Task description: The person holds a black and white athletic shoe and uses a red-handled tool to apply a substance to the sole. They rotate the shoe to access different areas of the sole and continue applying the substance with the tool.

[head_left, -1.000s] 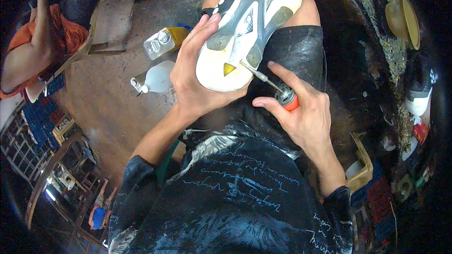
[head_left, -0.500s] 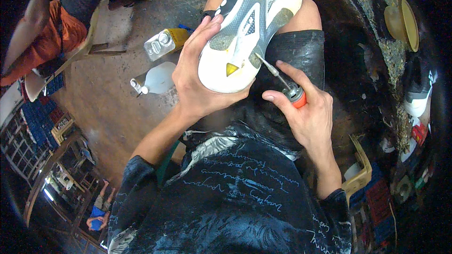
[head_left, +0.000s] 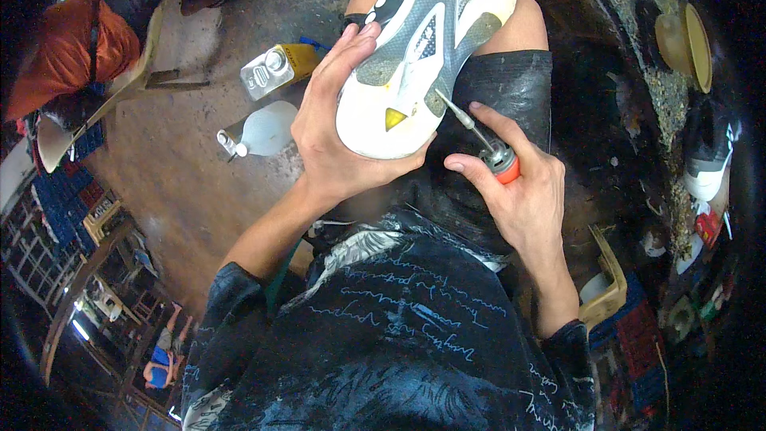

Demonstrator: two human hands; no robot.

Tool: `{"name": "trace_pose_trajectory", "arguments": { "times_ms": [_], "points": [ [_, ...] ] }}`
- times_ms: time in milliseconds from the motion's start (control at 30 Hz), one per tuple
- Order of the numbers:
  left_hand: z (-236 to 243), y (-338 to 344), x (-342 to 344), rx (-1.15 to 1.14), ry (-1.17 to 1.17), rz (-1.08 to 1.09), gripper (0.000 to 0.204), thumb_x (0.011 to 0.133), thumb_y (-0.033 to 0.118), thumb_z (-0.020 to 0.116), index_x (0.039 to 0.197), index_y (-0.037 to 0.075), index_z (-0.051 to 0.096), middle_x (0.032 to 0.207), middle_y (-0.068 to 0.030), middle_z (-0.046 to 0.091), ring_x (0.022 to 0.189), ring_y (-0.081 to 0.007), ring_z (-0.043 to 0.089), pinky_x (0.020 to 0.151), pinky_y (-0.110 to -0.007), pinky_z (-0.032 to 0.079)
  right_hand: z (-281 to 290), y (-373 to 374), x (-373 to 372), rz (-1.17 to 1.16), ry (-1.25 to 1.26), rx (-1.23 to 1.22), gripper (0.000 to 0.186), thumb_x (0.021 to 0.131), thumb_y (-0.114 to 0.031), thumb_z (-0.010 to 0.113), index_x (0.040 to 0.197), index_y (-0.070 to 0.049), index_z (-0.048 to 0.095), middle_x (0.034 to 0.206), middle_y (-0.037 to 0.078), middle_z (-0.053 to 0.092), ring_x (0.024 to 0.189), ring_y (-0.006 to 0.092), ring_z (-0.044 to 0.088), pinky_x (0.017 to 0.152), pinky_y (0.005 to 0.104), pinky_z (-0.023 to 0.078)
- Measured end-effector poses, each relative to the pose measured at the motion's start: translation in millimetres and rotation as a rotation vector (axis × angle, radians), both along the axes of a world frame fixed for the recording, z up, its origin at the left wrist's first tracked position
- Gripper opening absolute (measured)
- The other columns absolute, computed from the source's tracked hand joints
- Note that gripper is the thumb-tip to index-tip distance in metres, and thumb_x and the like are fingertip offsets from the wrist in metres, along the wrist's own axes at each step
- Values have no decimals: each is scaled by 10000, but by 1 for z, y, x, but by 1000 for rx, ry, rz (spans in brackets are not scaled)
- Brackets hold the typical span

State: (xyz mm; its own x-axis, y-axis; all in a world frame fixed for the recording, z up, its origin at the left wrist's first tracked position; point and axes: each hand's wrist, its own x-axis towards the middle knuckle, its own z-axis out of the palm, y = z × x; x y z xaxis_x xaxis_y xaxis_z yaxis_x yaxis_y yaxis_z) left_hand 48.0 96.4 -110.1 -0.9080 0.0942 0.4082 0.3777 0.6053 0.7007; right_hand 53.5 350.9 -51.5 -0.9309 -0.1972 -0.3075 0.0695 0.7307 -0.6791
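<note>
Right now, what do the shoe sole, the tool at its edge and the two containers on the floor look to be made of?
Shoe sole: matte white and grey rubber or foam, going by the moulded tread. Tool in the right hand: thin shiny metal shaft with an orange, probably plastic collar. White bottle: translucent plastic. Rectangular can: reflective metal with a yellow body. The left hand cups the sole.

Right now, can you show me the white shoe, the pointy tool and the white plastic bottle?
white shoe [head_left: 415, 56]: head view, grey-patterned sole.
pointy tool [head_left: 501, 161]: head view, orange-collared handle end.
white plastic bottle [head_left: 267, 129]: head view, body.
</note>
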Motion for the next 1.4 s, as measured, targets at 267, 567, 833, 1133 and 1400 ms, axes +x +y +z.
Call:
{"name": "trace_pose_trajectory", "arguments": {
  "times_ms": [267,567,833,1133,1400],
  "points": [
    [2,0,-1,-17,1,7,1197,649,234,1094,1619,-61,458,1616,-309,619,1501,-409,647,1251,-488,552,-2,1,1,32,34,-10,711,890,-621,928,1408,-156,780,1068,255,841,973,444,834,826,511,664],
    [0,0,-1,-4,1,5,1204,648,231,1092,1629,-53,454,1619,-311,621,1488,-404,659,1240,-483,559,-2,4,5,75,30,25,722,883,-629,928,1413,-163,779,1012,260,831,923,447,833,790,518,667],
    [6,1,-1,36,-43,19,1254,636,247,1104,1648,-55,428,1641,-328,600,1476,-392,662,1241,-478,537,-1,5,4,-37,-12,-93,703,893,-585,943,1419,-147,781,1136,244,845,1042,443,834,890,504,657],
    [6,3,-1,43,-46,11,1262,641,270,1106,1650,-56,422,1655,-316,589,1472,-390,664,1248,-482,528,0,1,3,-39,-4,-84,695,896,-571,945,1417,-141,779,1168,231,848,1065,428,835,903,504,662],
    [8,2,-3,11,-25,38,1254,636,312,1102,1641,-54,448,1625,-318,621,1446,-387,681,1230,-475,538,7,1,1,-5,-58,-70,654,902,-407,985,1414,-54,781,1248,223,853,1145,334,854,988,432,641]
  ]
}}
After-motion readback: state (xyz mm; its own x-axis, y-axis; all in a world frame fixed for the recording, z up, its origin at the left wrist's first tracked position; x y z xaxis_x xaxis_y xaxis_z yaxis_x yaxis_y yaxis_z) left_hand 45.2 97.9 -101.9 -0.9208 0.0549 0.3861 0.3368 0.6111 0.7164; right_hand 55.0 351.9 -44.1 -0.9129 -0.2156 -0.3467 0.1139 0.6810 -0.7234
